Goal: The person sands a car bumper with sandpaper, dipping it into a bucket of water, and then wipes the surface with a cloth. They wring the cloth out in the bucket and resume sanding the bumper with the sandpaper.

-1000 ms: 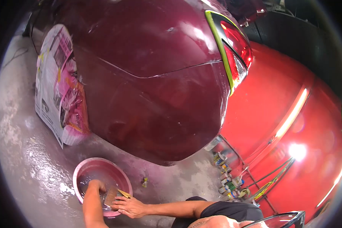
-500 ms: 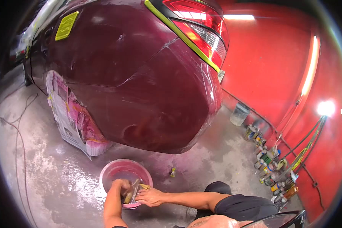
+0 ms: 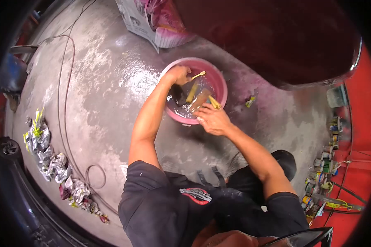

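A pink basin point(image 3: 221, 78) holding cloudy water stands on the floor in front of me. My left hand point(image 3: 179, 75) reaches inside its far left rim with fingers curled, and a thin yellow stick with a rounded end point(image 3: 200, 75) sticks out from them. At the near right rim, my right hand point(image 3: 213, 119) has its fingers closed on a flat brown piece point(image 3: 200, 99), partly hidden by the hand. A folded yellow piece point(image 3: 214, 103) lies against those fingers. Between the hands, a yellowish block point(image 3: 191, 93) sits in the water.
A dark red car body point(image 3: 276, 45) overhangs the floor beyond the basin, with masking paper point(image 3: 138, 20) on it. Crumpled masking scraps point(image 3: 57, 164) and a hose point(image 3: 62, 82) lie left. Several cans point(image 3: 325, 164) line the red wall point(image 3: 365, 136). A small yellow scrap point(image 3: 250, 101) lies right of the basin.
The view has tipped downward and left, showing more floor and my torso. My left hand is now by the far left rim, farther from my right; the thin yellow stick has come into sight.
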The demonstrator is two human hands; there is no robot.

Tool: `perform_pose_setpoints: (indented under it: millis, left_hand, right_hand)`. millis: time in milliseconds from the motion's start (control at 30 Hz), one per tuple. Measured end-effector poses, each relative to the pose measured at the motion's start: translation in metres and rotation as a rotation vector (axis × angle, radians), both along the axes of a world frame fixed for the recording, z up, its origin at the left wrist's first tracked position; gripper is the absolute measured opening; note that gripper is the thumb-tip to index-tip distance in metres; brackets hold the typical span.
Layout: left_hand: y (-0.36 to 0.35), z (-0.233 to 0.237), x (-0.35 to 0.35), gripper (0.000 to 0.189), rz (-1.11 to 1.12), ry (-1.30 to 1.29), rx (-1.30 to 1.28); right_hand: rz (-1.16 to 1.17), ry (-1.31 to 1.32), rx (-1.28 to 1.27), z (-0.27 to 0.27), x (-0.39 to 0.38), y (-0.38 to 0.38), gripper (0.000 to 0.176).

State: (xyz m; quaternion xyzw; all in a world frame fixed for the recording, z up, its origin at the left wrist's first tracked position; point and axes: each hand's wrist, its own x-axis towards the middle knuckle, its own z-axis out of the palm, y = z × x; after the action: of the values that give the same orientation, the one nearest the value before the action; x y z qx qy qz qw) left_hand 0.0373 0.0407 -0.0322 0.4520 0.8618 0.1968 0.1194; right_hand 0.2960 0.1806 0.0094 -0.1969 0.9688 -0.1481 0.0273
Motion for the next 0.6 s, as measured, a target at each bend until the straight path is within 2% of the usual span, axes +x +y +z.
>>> perform_pose_setpoints:
  millis: [67, 100, 133, 200, 233, 267, 333, 367, 433, 467, 533, 600]
  left_hand:
    - [-0.004, 0.039, -0.005, 0.037, -0.12, -0.172, -0.272]
    - [-0.01, 0.033, -0.005, 0.034, -0.166, -0.302, -0.227]
    - [-0.005, 0.025, -0.001, 0.034, -0.176, -0.301, -0.23]
    - [0.002, 0.01, 0.011, 0.035, -0.143, -0.086, -0.417]
    - [0.0, 0.017, 0.018, 0.038, -0.24, -0.207, -0.48]
    - [0.002, 0.022, 0.034, 0.04, -0.163, -0.078, -0.619]
    - [-0.003, -0.007, 0.049, 0.041, -0.057, 0.259, -0.539]
    - [0.001, -0.015, 0.043, 0.041, -0.056, 0.263, -0.531]
    - [0.01, -0.011, 0.03, 0.044, -0.014, -0.109, -0.677]
    - [0.009, -0.009, 0.024, 0.044, -0.012, -0.102, -0.667]
    - [-0.003, 0.014, 0.011, 0.046, -0.065, -0.263, -0.315]
    - [-0.016, 0.051, 0.004, 0.05, -0.1, -0.231, -0.216]
  right_hand:
    - [-0.035, -0.056, -0.03, 0.011, -0.002, -0.003, 0.037]
    - [-0.061, -0.101, -0.037, 0.015, -0.001, -0.003, 0.038]
    - [-0.072, -0.101, -0.039, 0.015, 0.0, -0.003, 0.038]
    - [-0.086, -0.105, -0.044, 0.017, 0.001, -0.005, 0.037]
    - [-0.087, -0.102, -0.043, 0.016, 0.001, -0.005, 0.037]
    - [-0.08, -0.097, -0.041, 0.012, 0.0, -0.004, 0.037]
    - [-0.077, -0.09, -0.031, 0.007, 0.001, -0.002, 0.036]
    - [-0.075, -0.087, -0.061, 0.006, 0.0, -0.002, 0.037]
    - [-0.092, -0.114, -0.141, 0.011, -0.003, -0.002, 0.04]
    - [-0.092, -0.106, -0.131, 0.013, -0.007, -0.003, 0.04]
    - [-0.343, -0.243, -0.455, 0.021, -0.015, -0.006, 0.043]
    - [-0.428, -0.27, -0.531, 0.034, -0.023, 0.0, 0.046]
